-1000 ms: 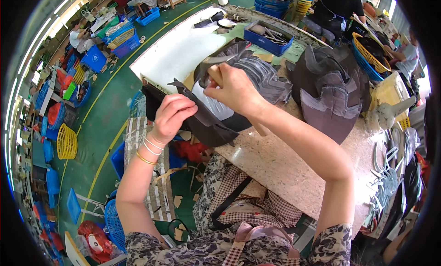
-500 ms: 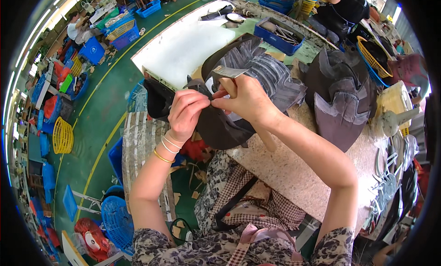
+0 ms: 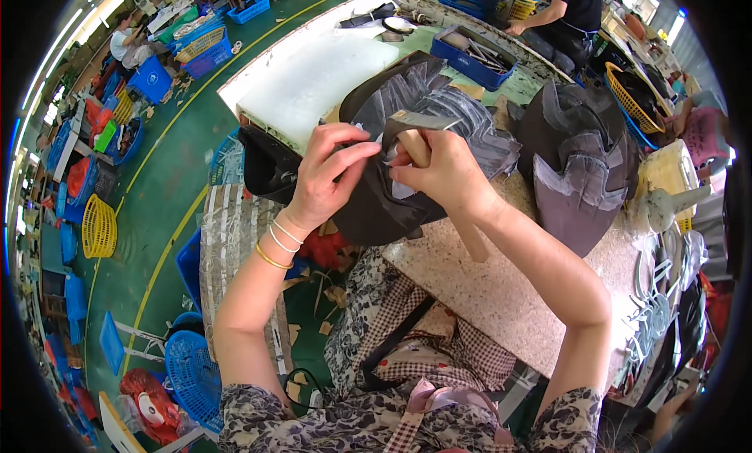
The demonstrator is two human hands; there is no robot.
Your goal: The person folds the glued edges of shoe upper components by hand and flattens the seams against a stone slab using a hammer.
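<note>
My right hand [image 3: 454,175] grips a hammer by its pale wooden handle [image 3: 472,240], the grey metal head [image 3: 431,123] showing above the fingers. Its thumb and forefinger are at the edge of a dark, flexible layered piece [image 3: 376,214]. My left hand [image 3: 333,171] has its fingers stretched toward that same edge, the tips a little apart; whether they touch it is hard to see. Behind lies a stack of overlapping dark pieces with greyish, whitened flaps [image 3: 466,112]. A second dark stack [image 3: 583,167] rests to the right.
The speckled worktop [image 3: 501,296] runs in front of me. A blue tool tray [image 3: 474,65] and a white sheet [image 3: 313,85] lie at the back. A black open container [image 3: 266,167] stands left of my left hand. A pale bucket [image 3: 666,175] is at the right. Another person [image 3: 576,10] works beyond.
My left fingers have parted from their pinch and shifted up and right. My right hand has moved slightly right with the hammer. A co-worker's arm now reaches out at the back.
</note>
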